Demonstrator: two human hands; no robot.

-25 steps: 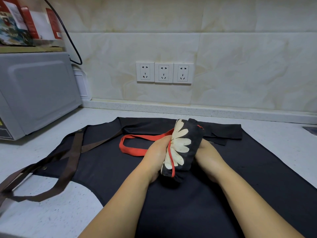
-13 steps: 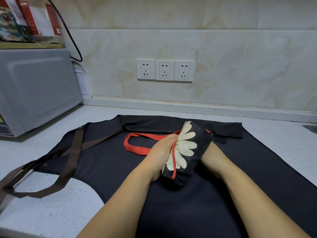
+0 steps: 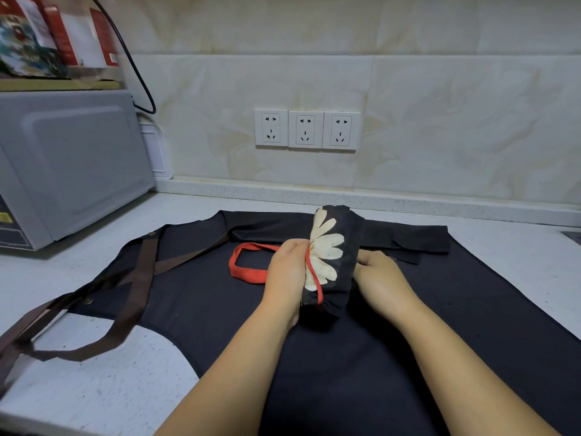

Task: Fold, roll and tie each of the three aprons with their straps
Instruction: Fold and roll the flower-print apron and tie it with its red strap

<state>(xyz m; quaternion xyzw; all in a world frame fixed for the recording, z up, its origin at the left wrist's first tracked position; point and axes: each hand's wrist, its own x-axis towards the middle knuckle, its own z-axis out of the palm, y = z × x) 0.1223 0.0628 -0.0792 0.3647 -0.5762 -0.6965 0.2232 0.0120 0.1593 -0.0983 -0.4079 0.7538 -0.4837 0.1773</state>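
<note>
Black flower-print rolled apron (image 3: 333,262) is held mid-scene over a flat dark apron (image 3: 471,309). Red strap (image 3: 248,272) is wrapped round it and pinched by the left hand (image 3: 287,272). Right hand (image 3: 377,272) touches the roll; its grip cannot be told. Knot judged unfinished; flat apron not yet folded; third apron unseen.

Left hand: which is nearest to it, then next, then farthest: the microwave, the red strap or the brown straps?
1. Red strap, gripped by the left hand.
2. Brown straps, further left.
3. Microwave, far left, at the back.
</note>
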